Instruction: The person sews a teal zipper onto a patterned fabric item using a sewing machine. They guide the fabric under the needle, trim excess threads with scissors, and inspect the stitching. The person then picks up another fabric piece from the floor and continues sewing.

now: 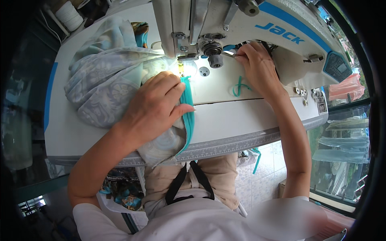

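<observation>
Pale grey-lilac patterned fabric (98, 86) lies bunched on the sewing machine bed, its near end draping over the table edge. Along its right side runs a teal zipper tape (187, 98), leading up to the lit needle area. My left hand (155, 98) rests on the fabric just in front of the presser foot (181, 68); its thumb stretches across the zipper. Under the machine arm, the fingers of my right hand (257, 64) are closed on a thin metal tool (229, 54), whose kind I cannot make out. Part of it is hidden by the fingers.
The sewing machine head (237, 24) hangs over the far side. A loose teal strip (238, 89) lies near my right wrist. Several bobbins (299, 91) sit at the right. A measuring tape strip (225, 141) follows the table's front edge; a white thread cone (69, 16) stands far left.
</observation>
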A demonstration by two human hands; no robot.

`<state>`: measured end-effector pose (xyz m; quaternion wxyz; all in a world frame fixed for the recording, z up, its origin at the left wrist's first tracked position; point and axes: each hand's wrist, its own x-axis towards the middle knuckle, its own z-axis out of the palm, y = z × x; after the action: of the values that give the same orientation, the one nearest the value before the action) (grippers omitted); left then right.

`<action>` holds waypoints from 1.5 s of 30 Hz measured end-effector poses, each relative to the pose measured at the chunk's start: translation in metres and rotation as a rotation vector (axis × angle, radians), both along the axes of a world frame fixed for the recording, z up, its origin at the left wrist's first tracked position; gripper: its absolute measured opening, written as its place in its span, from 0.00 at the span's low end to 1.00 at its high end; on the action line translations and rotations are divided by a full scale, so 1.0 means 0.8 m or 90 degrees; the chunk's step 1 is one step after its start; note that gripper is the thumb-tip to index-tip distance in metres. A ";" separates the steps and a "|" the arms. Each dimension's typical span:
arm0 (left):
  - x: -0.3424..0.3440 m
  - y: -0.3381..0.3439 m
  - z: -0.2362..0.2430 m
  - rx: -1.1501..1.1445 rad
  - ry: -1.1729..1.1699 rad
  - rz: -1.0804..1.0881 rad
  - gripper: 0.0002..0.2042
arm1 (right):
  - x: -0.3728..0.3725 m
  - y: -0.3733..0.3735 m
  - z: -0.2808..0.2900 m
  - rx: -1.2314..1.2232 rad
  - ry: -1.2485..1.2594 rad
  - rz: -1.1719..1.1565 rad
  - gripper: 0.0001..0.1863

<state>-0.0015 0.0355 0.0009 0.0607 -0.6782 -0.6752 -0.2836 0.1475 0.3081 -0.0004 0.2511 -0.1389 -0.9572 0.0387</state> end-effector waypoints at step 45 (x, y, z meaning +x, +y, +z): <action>-0.023 0.026 -0.006 -0.051 -0.358 0.142 0.11 | -0.013 -0.079 0.008 -0.186 0.059 0.201 0.04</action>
<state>-0.0195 0.0561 -0.0039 -0.1250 -0.4966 -0.7466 -0.4248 0.1372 0.2452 0.0057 0.2626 -0.0206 -0.9387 0.2224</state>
